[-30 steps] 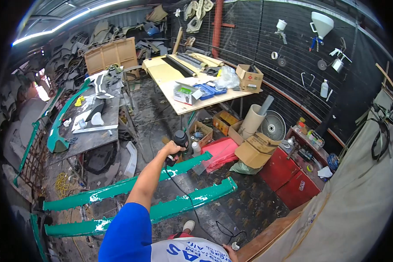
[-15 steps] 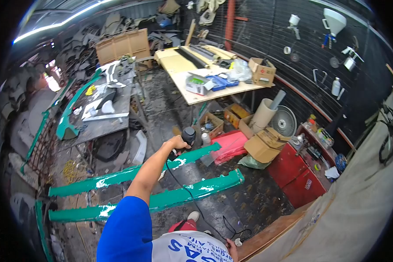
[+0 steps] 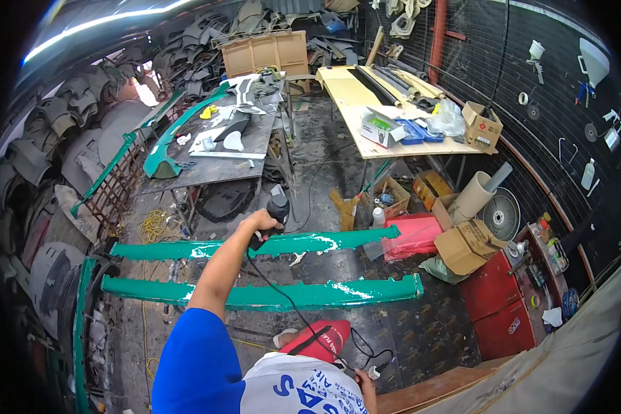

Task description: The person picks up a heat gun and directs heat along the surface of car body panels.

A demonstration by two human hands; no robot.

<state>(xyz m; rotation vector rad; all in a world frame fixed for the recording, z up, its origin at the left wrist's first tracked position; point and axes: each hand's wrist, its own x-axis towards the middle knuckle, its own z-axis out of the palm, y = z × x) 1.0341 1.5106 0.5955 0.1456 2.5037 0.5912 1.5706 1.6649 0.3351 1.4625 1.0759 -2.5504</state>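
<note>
My left hand (image 3: 261, 221) is stretched forward and closed around a black corded power tool (image 3: 277, 207), whose exact kind I cannot make out. The tool is above a long green painted panel (image 3: 303, 244) with white patches. A second green panel (image 3: 290, 294) lies nearer to me, roughly parallel. From the tool, the black power cord (image 3: 283, 295) runs down to my right hand (image 3: 366, 383), low at my side. Its fingers curl by the cord, close to a white plug-like piece (image 3: 374, 372); part of this hand is hidden by my shirt.
A dark table (image 3: 214, 169) with a curved green part stands at the far left. The yellow-topped table (image 3: 352, 117) holds boxes and rolls. At right are cardboard boxes (image 3: 462, 248), a fan (image 3: 500, 214) and a red cabinet (image 3: 493, 303). Spray guns hang on the wall.
My view has swung to the right, so the surroundings appear shifted. My left hand still grips the power tool, which has turned and stands beyond the far panel. More of the cord and white piece shows.
</note>
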